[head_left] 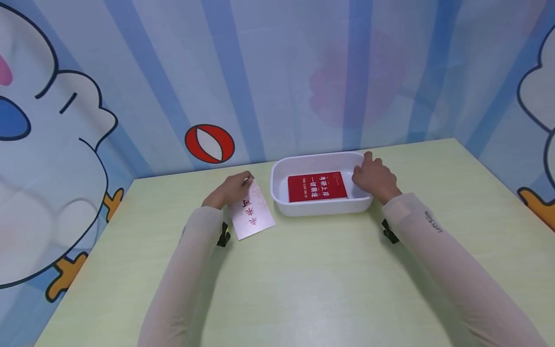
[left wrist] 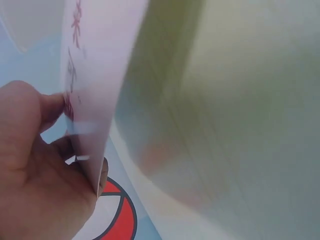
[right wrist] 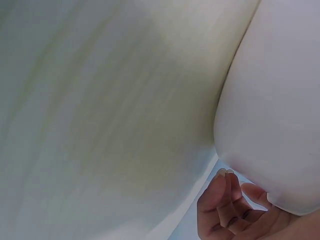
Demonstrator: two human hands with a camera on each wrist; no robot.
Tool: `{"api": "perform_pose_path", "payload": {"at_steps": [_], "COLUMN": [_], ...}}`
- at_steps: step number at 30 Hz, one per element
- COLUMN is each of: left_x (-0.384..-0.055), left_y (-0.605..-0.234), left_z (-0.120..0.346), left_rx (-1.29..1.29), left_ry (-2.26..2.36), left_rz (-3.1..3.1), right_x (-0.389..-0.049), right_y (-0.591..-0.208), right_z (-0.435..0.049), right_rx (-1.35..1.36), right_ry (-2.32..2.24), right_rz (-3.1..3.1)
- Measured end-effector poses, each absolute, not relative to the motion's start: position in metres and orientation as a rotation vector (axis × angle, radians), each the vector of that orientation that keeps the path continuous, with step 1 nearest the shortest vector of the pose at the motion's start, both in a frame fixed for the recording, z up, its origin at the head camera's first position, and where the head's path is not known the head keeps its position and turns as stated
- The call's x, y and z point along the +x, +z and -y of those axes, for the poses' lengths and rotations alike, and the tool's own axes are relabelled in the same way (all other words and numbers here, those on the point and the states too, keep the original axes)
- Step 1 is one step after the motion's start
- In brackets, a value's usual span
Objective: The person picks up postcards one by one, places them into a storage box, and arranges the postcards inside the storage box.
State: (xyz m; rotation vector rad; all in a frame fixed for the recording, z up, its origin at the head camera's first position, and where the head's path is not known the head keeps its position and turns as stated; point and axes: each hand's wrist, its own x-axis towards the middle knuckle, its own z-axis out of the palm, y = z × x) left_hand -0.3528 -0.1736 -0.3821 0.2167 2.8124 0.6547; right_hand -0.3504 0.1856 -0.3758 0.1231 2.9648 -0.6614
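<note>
My left hand (head_left: 234, 188) pinches a pale pink card (head_left: 255, 220) with red Chinese characters by its far end. In the left wrist view the card (left wrist: 102, 65) stands tilted, the thumb on its printed face and fingertips behind. Right of it sits a white plastic basin (head_left: 323, 208), its left end close to the card. My right hand (head_left: 376, 177) grips the basin's right rim, thumb over the inner side. The right wrist view shows the fingers (right wrist: 227, 200) curled just outside the basin wall (right wrist: 275, 115). A red booklet (head_left: 316, 187) with white lettering lies flat in the basin.
The pale yellow-green table (head_left: 303, 279) runs back to a blue striped wall (head_left: 282, 86) with cartoon prints, close behind the basin. Printed side panels stand at the left and right.
</note>
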Motion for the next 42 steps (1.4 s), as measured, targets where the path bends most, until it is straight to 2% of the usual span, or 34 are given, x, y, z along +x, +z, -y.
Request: {"api": "perform_pose_path", "payload": {"at_steps": [42], "left_x": [-0.360], "left_y": [-0.355], "left_z": [0.149], "left_rx": [0.484], "left_ry": [1.130], "left_rz": [-2.763], "right_x": [-0.354], "right_y": [-0.378], "right_z": [-0.187], "right_rx": [0.132], "right_ry": [-0.651], "right_rz": [-2.974]}}
